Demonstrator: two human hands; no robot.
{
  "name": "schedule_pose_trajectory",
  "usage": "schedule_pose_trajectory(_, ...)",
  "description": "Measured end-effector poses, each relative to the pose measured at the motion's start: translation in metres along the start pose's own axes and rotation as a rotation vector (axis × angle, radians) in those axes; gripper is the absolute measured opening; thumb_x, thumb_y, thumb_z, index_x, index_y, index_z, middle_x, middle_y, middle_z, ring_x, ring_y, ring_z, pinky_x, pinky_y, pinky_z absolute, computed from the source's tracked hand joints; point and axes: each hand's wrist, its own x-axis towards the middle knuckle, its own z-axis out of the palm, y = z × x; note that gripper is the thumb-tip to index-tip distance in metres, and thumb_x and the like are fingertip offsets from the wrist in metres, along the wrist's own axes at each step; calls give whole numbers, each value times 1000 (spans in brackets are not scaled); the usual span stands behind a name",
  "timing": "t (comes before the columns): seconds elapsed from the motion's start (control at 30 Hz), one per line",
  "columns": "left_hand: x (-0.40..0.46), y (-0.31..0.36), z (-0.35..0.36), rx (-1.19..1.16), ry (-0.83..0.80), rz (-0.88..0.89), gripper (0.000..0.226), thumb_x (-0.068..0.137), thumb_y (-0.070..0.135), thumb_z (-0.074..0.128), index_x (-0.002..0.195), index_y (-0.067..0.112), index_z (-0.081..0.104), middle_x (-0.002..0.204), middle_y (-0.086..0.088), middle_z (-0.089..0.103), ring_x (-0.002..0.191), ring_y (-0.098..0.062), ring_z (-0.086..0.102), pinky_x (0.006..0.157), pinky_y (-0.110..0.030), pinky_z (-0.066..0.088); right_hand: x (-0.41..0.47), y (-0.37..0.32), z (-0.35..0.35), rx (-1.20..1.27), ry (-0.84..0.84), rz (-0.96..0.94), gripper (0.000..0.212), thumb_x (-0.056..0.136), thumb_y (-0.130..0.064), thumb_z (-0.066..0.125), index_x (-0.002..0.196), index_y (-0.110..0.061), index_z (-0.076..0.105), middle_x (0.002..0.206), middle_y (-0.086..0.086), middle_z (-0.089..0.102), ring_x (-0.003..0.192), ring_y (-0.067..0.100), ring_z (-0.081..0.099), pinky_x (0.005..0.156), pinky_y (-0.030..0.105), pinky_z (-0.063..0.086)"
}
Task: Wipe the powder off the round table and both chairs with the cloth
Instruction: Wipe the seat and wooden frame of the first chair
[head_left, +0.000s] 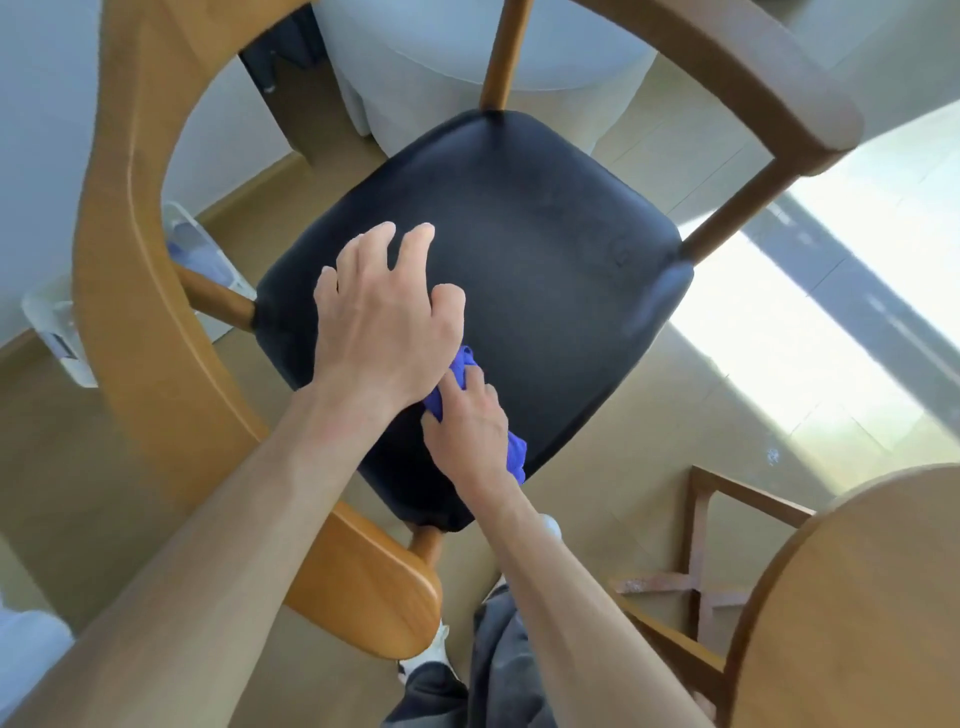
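Note:
A wooden chair with a curved backrest (130, 218) and a dark padded seat (519, 249) fills the view from above. My left hand (382, 322) hovers over the seat's near left part with fingers spread and slightly bent, holding nothing. Just below it, my right hand (467, 431) presses a bunched blue cloth (514, 454) against the seat's front edge, fingers wrapped over it. Part of the cloth is hidden under both hands. Faint pale smudges show on the seat's right side. The round wooden table (857, 597) curves in at the lower right.
A white draped shape (441, 62) stands beyond the chair. A white bin (62, 332) sits on the floor at the left behind the backrest. The table's wooden base frame (696, 525) is beside my right forearm. Bright sunlight falls on the tiled floor at right.

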Motion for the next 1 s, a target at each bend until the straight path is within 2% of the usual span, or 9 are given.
schedule_pose_trajectory(0.17, 0, -5, -6, 4, -8, -16, 67, 82, 35, 27, 146, 16, 36, 152, -13, 33, 141, -29, 26, 113, -49, 23, -36, -3, 20, -6, -300, -294, 41, 86, -19, 56, 126, -25, 58, 112, 6, 53, 89, 27, 48, 78, 39, 42)
schedule_pose_trajectory(0.27, 1, -1, -12, -9, -10, -8, 59, 89, 32, 33, 146, 16, 35, 153, -14, 31, 142, -29, 24, 113, -52, 23, -32, 5, 8, 34, -525, -321, 40, 83, -15, 61, 121, -26, 62, 106, 3, 54, 91, 25, 53, 76, 36, 42)
schedule_pose_trajectory(0.33, 1, 3, -18, -9, -15, 6, 66, 84, 36, 27, 146, 17, 34, 153, -13, 31, 142, -28, 24, 113, -52, 24, -33, 11, -1, 53, -600, -327, 38, 80, -13, 62, 116, -26, 65, 99, 2, 54, 86, 21, 53, 73, 32, 40)
schedule_pose_trajectory(0.4, 2, 7, -23, -12, -19, 16, 69, 81, 36, 24, 147, 17, 33, 154, -13, 29, 142, -28, 23, 113, -51, 23, -38, 20, -8, 101, -531, -266, 39, 78, -13, 62, 114, -27, 65, 97, 0, 53, 84, 19, 52, 73, 30, 39)
schedule_pose_trajectory(0.47, 4, 9, -24, -18, -21, 21, 63, 87, 35, 29, 147, 16, 32, 154, -13, 28, 142, -28, 22, 114, -51, 21, -40, 31, -16, 142, -349, -146, 42, 78, -15, 60, 118, -28, 63, 98, -2, 52, 88, 19, 53, 73, 29, 41)
schedule_pose_trajectory(0.57, 8, 19, -20, -31, -19, 38, 55, 94, 25, 41, 148, 16, 31, 155, -13, 27, 143, -27, 19, 115, -50, 18, -27, 48, -35, 156, -99, 44, 41, 83, -19, 59, 123, -30, 58, 103, -7, 49, 93, 17, 52, 74, 22, 36)
schedule_pose_trajectory(0.7, 28, 40, -9, -53, -43, 40, 56, 94, 25, 41, 149, 18, 29, 156, -11, 23, 145, -24, 16, 116, -50, 15, 8, 78, -60, 204, 82, 265, 43, 85, -17, 55, 126, -30, 55, 115, -5, 48, 100, 19, 51, 80, 25, 37)
schedule_pose_trajectory(0.83, 61, 59, 3, -60, -52, 40, 57, 94, 26, 39, 149, 19, 28, 157, -10, 22, 145, -24, 15, 116, -50, 14, 43, 110, -81, 337, 356, 508, 38, 87, -16, 55, 124, -27, 55, 119, -3, 47, 95, 17, 48, 80, 26, 35)
schedule_pose_trajectory(1.0, 99, 76, 15, -48, -84, 32, 57, 94, 27, 39, 149, 20, 28, 157, -10, 22, 145, -24, 15, 117, -49, 15, 85, 136, -104, 419, 433, 720, 43, 86, -17, 50, 128, -29, 51, 124, 0, 45, 89, 17, 46, 81, 29, 35)
